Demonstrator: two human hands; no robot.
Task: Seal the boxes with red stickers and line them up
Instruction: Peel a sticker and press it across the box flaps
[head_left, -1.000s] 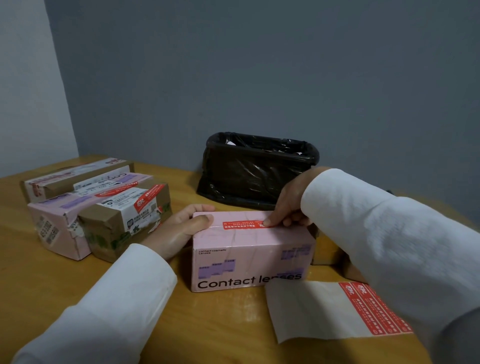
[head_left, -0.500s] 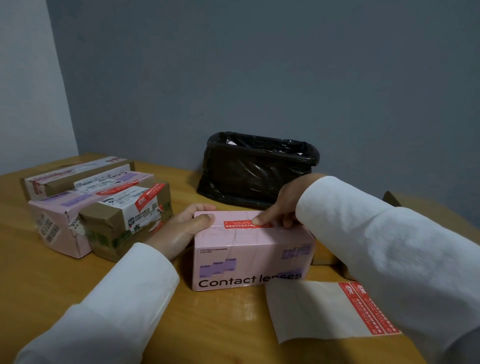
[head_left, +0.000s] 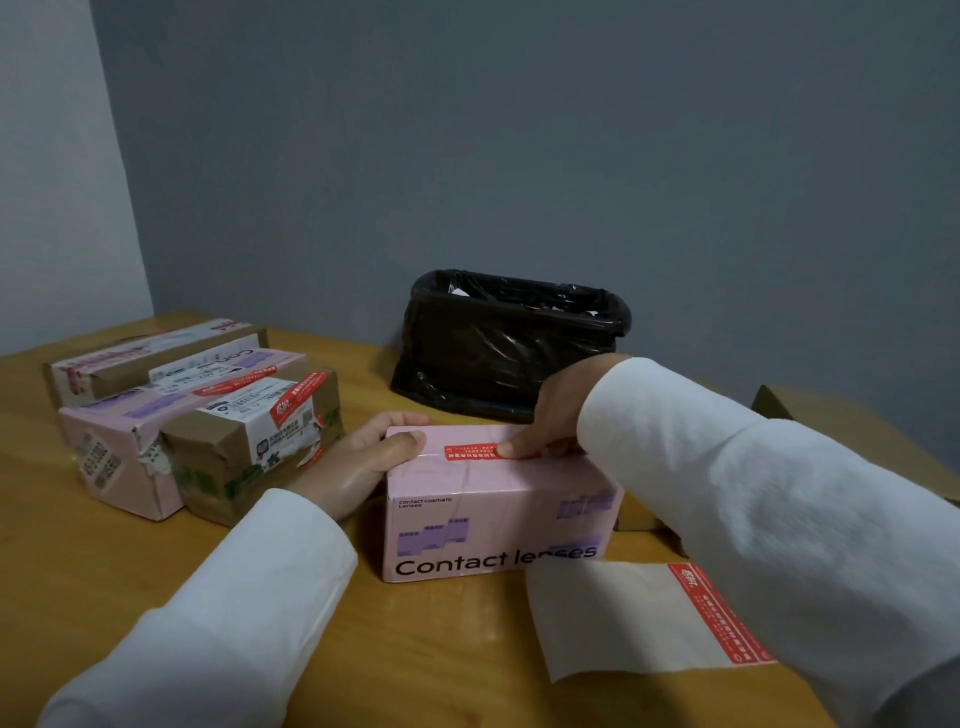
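Logging the head view, the only view I have.

Item: pink box (head_left: 493, 499), printed "Contact lenses", standing on the wooden table (head_left: 130, 561) at centre, long side toward me.

Item: red sticker (head_left: 475, 451), lying along the seam on the box's top face, near its far edge.

Item: left hand (head_left: 371, 457), wrapped round the box's left end, thumb on the top face and fingers curled behind, clamped on it to steady it.

Item: right hand (head_left: 550, 415), laid over the right part of the top. One fingertip presses the sticker's right end; the other fingers are tucked under the palm and I cannot tell how they lie. The sticker runs leftward from that fingertip, stopping short of the left thumb.

Item: backing sheet (head_left: 623, 618), flat on the table just in front of the box's right corner, with further red stickers along its right edge, partly under my right sleeve.

Item: three boxes to the left, packed side by side and already carrying red stickers: a brown box (head_left: 254, 447) nearest, a second pink box (head_left: 124, 452), a long carton (head_left: 150, 358) behind.

Item: black-lined bin (head_left: 509, 343), behind the pink box.

Risk, as I judge it: uneven pressing could leave a crease or a lifted end, so the seam stays loose. The right sleeve could drag the sheet and catch a sticker. Loosening the left hand would let the box skid.
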